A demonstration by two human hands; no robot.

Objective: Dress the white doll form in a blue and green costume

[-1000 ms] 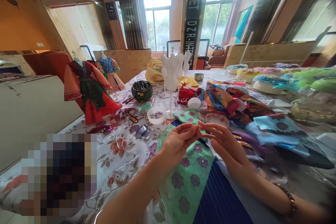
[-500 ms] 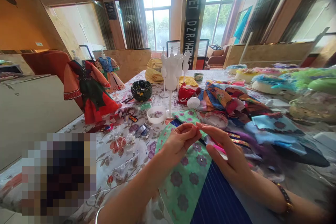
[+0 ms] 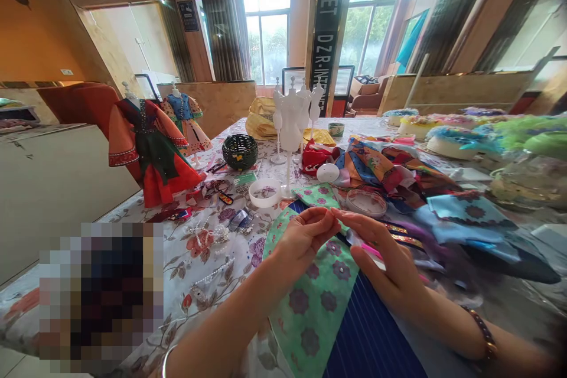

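Note:
My left hand [image 3: 308, 233] is closed in a pinch over the cloth, and whatever sits between its fingertips is too small to make out. My right hand [image 3: 390, 263] has its fingers stretched out and its thumb apart, with the fingertips meeting those of the left. Beneath both hands lies a green cloth with purple flower shapes [image 3: 328, 301], beside dark blue pinstriped fabric [image 3: 370, 331]. Just beyond stands a white miniature dress form [image 3: 291, 124]. A round white dish [image 3: 264, 193] sits to its left, and a clear round dish [image 3: 366, 202] to the right.
Pearl strings [image 3: 212, 271] lie on the flowered tablecloth at left. Two dressed doll forms, one in a red and green gown [image 3: 155, 153], stand behind a dark woven basket [image 3: 240, 152]. Colourful fabric pieces [image 3: 372, 165] and fluffy-trimmed hats [image 3: 456, 140] crowd the right.
The view has shifted very slightly. Both hands keep nearly the same pose, fingertips together, and nothing on the table has visibly moved.

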